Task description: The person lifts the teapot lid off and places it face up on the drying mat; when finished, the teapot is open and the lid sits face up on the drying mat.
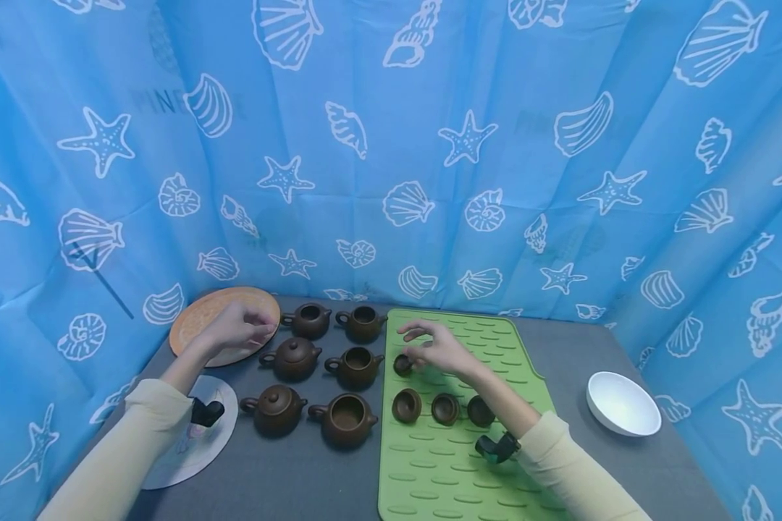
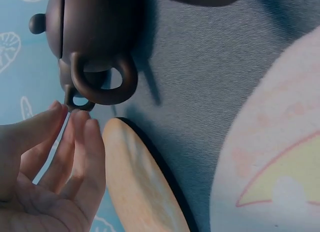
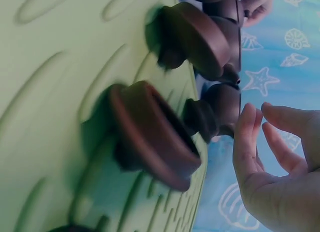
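Several brown clay teapots stand in two columns. The middle-left teapot point(image 1: 293, 359) and front-left teapot point(image 1: 276, 411) wear lids; the back-left teapot point(image 1: 310, 322) and front-right teapot point(image 1: 347, 421) are uncovered. My left hand point(image 1: 240, 329) hovers above the tan round board, fingers loosely bent, close to the back-left teapot's handle and holding nothing. Over the mat, my right hand point(image 1: 439, 349) holds nothing, its thumb and fingers apart in the right wrist view. Closest to it is a small lid point(image 1: 402, 365). Nearer lids point(image 1: 407, 406), point(image 3: 155, 137) lie knob down.
A green ridged mat point(image 1: 417, 470) lies right of the teapots. The tan round board point(image 1: 195, 318) leans at the back left, and a pale round placemat point(image 1: 224, 427) lies in front of it. A white bowl point(image 1: 623, 404) sits far right. Blue shell-print curtains point(image 1: 391, 145) surround the table.
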Tool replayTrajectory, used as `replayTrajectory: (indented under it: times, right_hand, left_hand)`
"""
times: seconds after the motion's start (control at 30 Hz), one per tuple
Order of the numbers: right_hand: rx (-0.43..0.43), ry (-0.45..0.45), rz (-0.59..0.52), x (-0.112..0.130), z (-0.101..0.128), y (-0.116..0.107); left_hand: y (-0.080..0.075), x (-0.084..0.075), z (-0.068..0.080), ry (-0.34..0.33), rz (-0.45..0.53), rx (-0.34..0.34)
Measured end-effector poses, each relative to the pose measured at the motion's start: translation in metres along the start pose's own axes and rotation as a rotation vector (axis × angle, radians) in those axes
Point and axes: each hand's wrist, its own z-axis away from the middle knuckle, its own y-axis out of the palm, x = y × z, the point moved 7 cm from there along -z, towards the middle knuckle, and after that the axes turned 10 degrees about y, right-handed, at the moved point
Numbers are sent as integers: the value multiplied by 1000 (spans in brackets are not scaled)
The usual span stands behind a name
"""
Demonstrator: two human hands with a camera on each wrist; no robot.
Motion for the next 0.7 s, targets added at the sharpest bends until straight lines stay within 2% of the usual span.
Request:
replayTrajectory:
  times: [0.17,0.47,0.7]
  right_hand:
    - [11,-10,11,15,-3,9]
    - [64,-87,25,49,-10,34]
    - [100,-133,19,72,-19,53]
  left_hand:
    - [2,4,6,-36,-33,34]
    - [6,-6,20,20,-76,77]
    - [10,-5,30,28,-39,94]
